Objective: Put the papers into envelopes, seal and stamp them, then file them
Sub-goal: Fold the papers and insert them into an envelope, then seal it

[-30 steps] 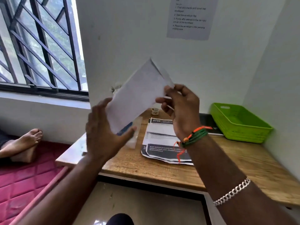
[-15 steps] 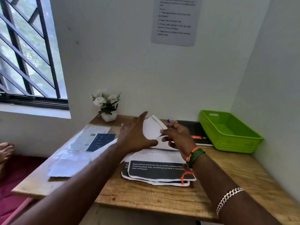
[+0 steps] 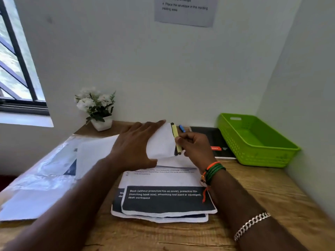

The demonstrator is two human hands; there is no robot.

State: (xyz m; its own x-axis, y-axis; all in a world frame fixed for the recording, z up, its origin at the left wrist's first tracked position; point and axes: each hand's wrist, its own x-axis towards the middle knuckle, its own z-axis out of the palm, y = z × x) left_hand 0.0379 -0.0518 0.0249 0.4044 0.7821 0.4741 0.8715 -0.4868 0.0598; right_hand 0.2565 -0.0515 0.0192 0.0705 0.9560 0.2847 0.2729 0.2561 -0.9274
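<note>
A white envelope [image 3: 160, 144] lies at the back of the wooden desk [image 3: 257, 194], partly over a stack of printed papers [image 3: 163, 198] with dark text bands. My left hand [image 3: 134, 147] lies flat on the envelope, fingers straight, pressing it down. A yellow strip [image 3: 175, 134] runs along the envelope's open flap at its right end. My right hand [image 3: 195, 149] pinches the flap's edge beside that strip with curled fingers.
A green plastic basket [image 3: 253, 140] stands at the right against the wall, a black notebook [image 3: 215, 140] beside it. A blue pen [image 3: 181, 128] lies behind the envelope. A flower pot [image 3: 97, 107] sits at the back left, and a clear packet of envelopes [image 3: 45, 169] along the left edge.
The envelope came down from in front of my face to the desk. My left hand now presses it flat, and my right hand has stayed at the flap end.
</note>
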